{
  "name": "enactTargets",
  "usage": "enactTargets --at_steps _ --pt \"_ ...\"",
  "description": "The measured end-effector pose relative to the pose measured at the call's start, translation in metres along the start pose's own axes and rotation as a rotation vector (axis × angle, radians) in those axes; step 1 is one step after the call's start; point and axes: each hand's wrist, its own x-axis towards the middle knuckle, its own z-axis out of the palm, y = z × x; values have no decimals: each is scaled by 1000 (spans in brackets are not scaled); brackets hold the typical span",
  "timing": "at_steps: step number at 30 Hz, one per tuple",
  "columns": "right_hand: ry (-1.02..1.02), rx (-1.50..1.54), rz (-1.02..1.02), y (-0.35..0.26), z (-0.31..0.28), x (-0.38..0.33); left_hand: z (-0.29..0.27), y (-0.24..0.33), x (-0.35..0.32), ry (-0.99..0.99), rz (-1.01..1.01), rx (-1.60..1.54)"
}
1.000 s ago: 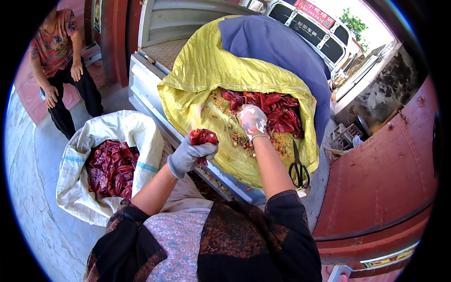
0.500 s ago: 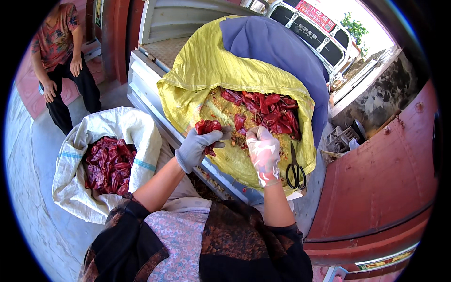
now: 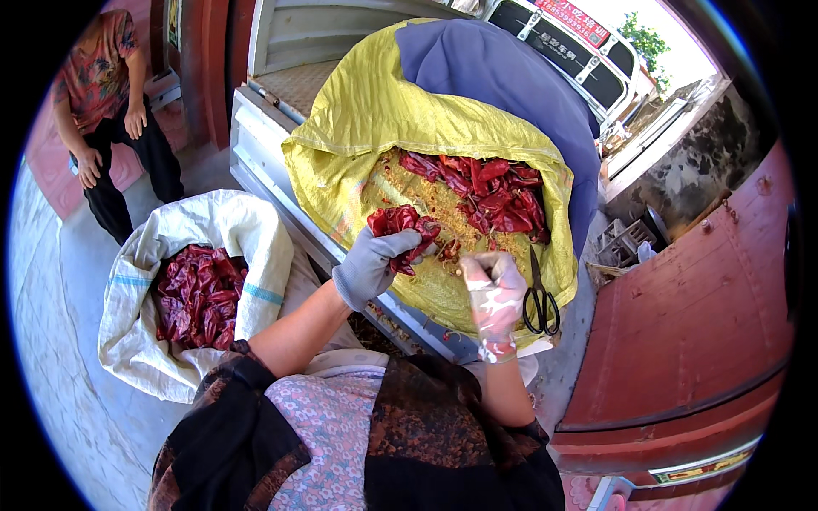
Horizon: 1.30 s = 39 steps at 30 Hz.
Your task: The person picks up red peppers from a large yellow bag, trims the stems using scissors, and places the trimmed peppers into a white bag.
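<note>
A metal truck bed is taken up largely by a bulging yellow sack, whose far part is covered by a blue cloth. On the sack's spread inner face, red peppers are heaped toward the far right, and yellowish seeds are scattered beside them. Black-handled scissors are laid at its right edge, blades pointed away. By the floor, pale and grey, a white sack with blue stripes is carried, its mouth opened wide and dark red peppers held inside
</note>
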Motion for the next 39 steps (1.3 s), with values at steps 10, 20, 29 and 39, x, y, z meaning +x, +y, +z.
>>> enactTargets --at_steps 10,20,29,39 --pt "-319 104 -267 -5 2 43 -2 -1 -3 -189 -106 0" --pt "-251 -437 -591 -14 -1 32 -6 -3 -9 -190 -189 242" --pt "-292 626 447 5 13 17 2 -11 -11 -127 -87 255" --pt "-243 857 598 16 7 3 23 -12 -12 65 -183 160"
